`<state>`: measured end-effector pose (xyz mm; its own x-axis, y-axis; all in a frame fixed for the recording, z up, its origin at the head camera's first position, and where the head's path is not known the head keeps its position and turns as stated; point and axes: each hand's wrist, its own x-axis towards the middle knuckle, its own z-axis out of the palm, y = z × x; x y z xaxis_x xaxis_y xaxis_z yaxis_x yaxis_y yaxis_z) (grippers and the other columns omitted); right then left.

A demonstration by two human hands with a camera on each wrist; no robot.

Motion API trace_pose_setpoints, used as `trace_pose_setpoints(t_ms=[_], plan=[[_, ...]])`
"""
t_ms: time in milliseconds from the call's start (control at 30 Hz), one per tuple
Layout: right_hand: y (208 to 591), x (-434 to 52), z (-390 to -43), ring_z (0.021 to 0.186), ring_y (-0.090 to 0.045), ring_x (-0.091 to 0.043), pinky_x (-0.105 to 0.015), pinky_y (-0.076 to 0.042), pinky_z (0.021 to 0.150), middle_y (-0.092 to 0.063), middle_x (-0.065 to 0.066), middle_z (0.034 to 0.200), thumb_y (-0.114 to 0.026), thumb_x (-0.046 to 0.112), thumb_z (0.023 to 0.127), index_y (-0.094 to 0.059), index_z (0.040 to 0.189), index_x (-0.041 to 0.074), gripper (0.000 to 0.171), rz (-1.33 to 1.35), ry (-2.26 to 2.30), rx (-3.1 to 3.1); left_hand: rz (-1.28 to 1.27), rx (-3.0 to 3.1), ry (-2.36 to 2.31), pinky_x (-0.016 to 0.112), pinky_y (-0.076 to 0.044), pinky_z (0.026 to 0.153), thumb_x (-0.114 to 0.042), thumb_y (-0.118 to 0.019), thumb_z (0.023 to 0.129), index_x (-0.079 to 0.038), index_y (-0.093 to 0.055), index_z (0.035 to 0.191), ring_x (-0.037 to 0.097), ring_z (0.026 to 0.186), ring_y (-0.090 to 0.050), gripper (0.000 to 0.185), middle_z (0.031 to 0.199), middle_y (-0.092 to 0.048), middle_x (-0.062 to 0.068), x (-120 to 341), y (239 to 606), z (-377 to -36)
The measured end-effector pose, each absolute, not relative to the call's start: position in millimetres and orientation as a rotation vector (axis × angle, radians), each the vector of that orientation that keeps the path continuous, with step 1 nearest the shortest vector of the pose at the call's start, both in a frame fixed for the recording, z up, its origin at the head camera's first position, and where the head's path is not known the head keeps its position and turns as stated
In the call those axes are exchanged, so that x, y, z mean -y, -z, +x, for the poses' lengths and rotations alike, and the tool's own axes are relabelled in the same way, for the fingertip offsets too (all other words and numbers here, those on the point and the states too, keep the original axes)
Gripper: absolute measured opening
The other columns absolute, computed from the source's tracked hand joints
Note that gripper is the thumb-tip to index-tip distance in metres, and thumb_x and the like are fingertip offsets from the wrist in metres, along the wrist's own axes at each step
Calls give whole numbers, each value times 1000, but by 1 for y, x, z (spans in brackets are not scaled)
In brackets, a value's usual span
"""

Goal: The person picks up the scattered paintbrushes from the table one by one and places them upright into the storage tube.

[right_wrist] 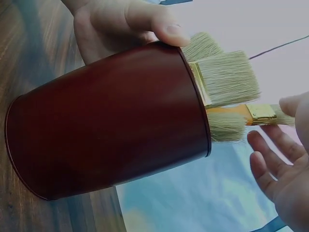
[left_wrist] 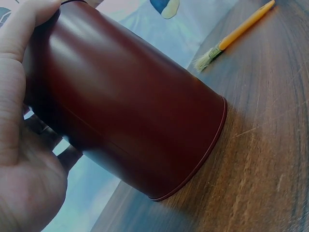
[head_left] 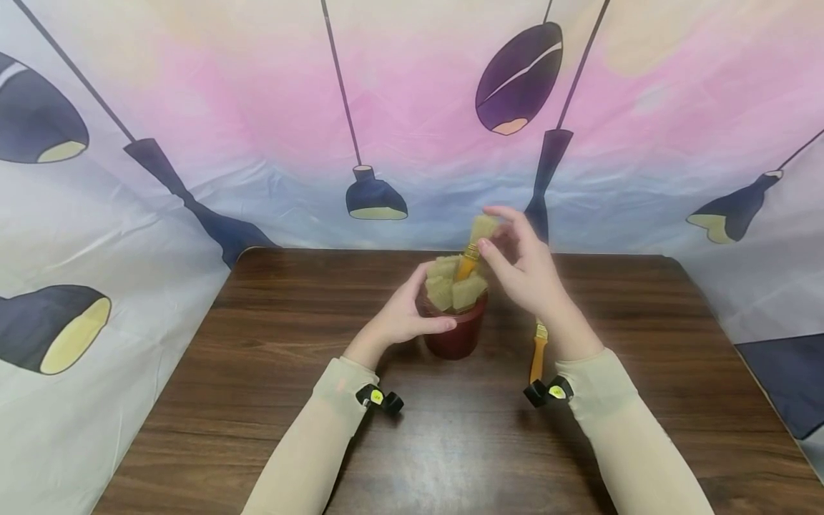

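A dark red cup (head_left: pixel 453 342) stands on the table, holding several paintbrushes with their pale bristles (head_left: pixel 469 292) up. My left hand (head_left: pixel 407 312) grips the cup near its rim, the thumb across the near side. One brush (right_wrist: pixel 260 114) with an orange handle and brass-coloured ferrule sticks up above the others, its lower handle hidden inside the cup. At its bristle end, my right hand (head_left: pixel 524 268) pinches this brush between thumb and fingers. Another orange-handled paintbrush (left_wrist: pixel 241 28) lies on the table to the right of the cup, partly under the right wrist in the head view.
The brown wood-grain table (head_left: pixel 270 372) reaches back to a hanging cloth (head_left: pixel 290 107) printed with dark lamps. Each wrist carries a small black camera mount, the left one (head_left: pixel 380 398) and the right one (head_left: pixel 547 392) both above the tabletop.
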<state>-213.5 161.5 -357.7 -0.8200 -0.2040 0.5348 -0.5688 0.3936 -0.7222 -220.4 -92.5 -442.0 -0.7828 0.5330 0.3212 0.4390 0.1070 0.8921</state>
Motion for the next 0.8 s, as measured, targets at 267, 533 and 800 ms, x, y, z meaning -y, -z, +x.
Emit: trace_pose_setpoints(t_ms=[267,533,800], plan=[[362,-160,-212,93,-68,-18,-29,-54,83,-75,-6,105,-74,9,105,-68,136,12,32,691,-1399,2231,997,-2291,-1776,48,-48,117,-14,-93,82,-18,-42,163,24,136,-60,95,155,-57,4,93,443,-221],[375,-163,-209,105,-68,-16,-37,-57,87,-77,2,121,-77,11,103,-82,123,15,21,785,-1299,2314,989,-2277,-1790,48,-46,118,-16,-93,81,-16,-43,161,23,135,-59,95,153,-58,3,93,442,-221],[384,-171,-210,99,-67,-16,-37,-58,83,-77,-1,119,-78,5,101,-82,124,14,25,826,-1302,2284,1005,-2307,-1772,50,-43,121,-23,-94,82,-17,-42,162,22,139,-56,96,155,-56,2,94,445,-222]])
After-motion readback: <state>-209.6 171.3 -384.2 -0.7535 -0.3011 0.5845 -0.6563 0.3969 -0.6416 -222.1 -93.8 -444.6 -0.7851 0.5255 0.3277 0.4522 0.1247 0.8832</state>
